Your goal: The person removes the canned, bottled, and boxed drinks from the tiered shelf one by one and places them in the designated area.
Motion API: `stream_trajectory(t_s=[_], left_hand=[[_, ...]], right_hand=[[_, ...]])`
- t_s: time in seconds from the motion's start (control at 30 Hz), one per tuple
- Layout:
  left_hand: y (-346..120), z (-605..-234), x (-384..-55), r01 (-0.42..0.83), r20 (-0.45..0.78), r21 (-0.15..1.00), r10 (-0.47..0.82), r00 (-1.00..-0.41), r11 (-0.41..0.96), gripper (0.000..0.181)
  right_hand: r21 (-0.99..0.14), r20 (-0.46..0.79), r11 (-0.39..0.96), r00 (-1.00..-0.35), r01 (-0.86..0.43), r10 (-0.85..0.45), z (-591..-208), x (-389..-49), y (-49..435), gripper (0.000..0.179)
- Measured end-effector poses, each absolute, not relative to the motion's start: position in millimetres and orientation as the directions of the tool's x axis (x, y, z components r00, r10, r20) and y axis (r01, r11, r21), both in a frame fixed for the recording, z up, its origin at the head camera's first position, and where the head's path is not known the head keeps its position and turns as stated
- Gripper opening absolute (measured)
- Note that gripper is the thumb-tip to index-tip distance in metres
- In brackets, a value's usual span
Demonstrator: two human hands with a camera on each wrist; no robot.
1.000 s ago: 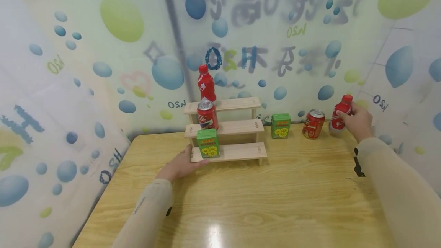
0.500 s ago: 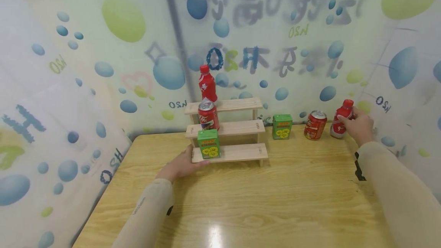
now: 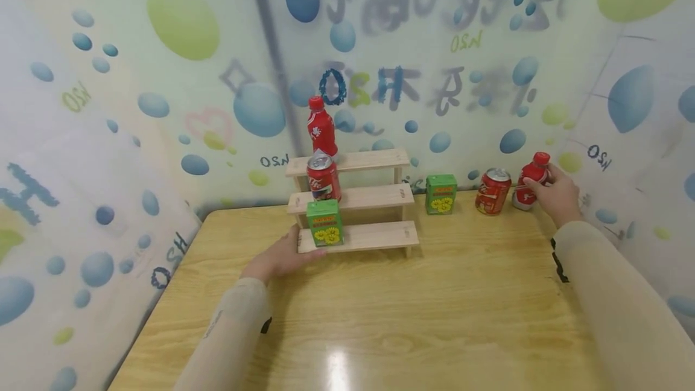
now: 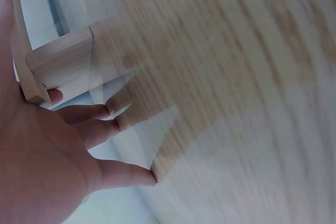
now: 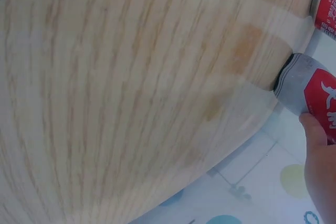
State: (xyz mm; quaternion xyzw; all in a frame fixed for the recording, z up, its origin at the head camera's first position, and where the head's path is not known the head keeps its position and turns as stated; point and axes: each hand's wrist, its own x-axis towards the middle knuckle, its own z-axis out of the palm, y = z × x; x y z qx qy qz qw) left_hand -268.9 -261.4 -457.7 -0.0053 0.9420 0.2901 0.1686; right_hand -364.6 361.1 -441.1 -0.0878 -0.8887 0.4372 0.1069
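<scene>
In the head view, my right hand (image 3: 558, 195) grips a red drink bottle (image 3: 533, 181) with a silver-grey lower part. The bottle stands almost upright at the table's back edge, right beside a red soda can (image 3: 493, 192). My left hand (image 3: 279, 256) holds the lower left end of a three-step wooden display rack (image 3: 374, 237), thumb along the front edge. In the left wrist view, the rack's plank (image 4: 23, 51) lies between thumb and fingers, and some fingertips touch the table. On the rack, from top step to bottom, are another red bottle (image 3: 322, 133), a can (image 3: 323, 178) and a green carton (image 3: 324, 223).
A second green drink carton (image 3: 440, 195) stands on the table between the rack and the right-hand can. The wood-grain table (image 3: 412, 312) ends at the back against a patterned curtain-like wall (image 3: 217, 107). Similar sheeting rises on both sides.
My right hand has lowered the bottle to the tabletop and shifted it slightly toward the can. The left hand stays at the rack. The head view has shifted slightly.
</scene>
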Motion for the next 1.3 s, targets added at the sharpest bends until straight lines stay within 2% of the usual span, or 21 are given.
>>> stream_trajectory(t_s=[0.37, 0.5, 0.63, 0.73, 0.8, 1.03, 1.3], left_hand=[[-261, -456, -273, -0.106, -0.325, 0.543, 0.091, -0.941, 0.833, 0.146], [-259, -457, -274, -0.094, -0.317, 0.543, 0.100, -0.943, 0.834, 0.144], [-258, -459, -273, -0.099, -0.318, 0.540, 0.093, -0.944, 0.836, 0.143], [-259, -459, -272, -0.111, -0.320, 0.540, 0.081, -0.944, 0.835, 0.143], [-260, -457, -271, -0.110, -0.316, 0.543, 0.081, -0.945, 0.833, 0.142], [-262, -453, -268, -0.103, -0.314, 0.542, 0.087, -0.945, 0.834, 0.142], [-260, -456, -266, -0.110, -0.313, 0.565, 0.089, -0.946, 0.818, 0.139]], right_hand=[[-0.778, 0.084, 0.623, -0.968, 0.083, 0.235, -442, -366, 367, 0.089], [-0.715, 0.097, 0.697, -0.979, 0.055, 0.177, -437, -369, 375, 0.088], [-0.660, 0.046, 0.749, -0.991, 0.065, 0.127, -421, -371, 388, 0.106], [-0.681, 0.031, 0.728, -0.990, 0.077, 0.134, -398, -371, 391, 0.120], [-0.698, 0.066, 0.715, -0.989, 0.047, 0.129, -378, -370, 386, 0.119], [-0.736, 0.145, 0.670, -0.989, -0.096, 0.018, -319, -373, 334, 0.104], [-0.733, 0.191, 0.630, -0.966, -0.257, -0.171, -296, -375, 235, 0.095]])
